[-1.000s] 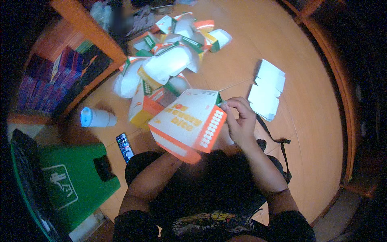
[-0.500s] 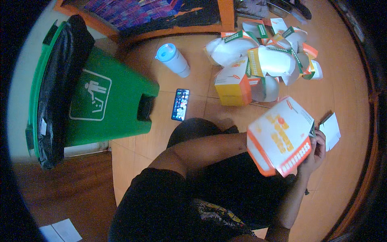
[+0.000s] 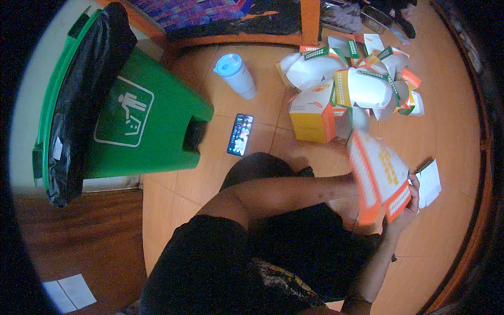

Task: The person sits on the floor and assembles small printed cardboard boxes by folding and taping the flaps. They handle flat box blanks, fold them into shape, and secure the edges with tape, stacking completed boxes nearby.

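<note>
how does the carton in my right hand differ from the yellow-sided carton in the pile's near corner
The held carton is raised in the right hand; the yellow-sided carton rests on the floor. The held carton looks blurred; the yellow-sided carton looks sharper. The held carton shows orange sides with white patterning; the yellow-sided carton shows a yellow side and an orange one. Both have white panels with yellow print.
</note>
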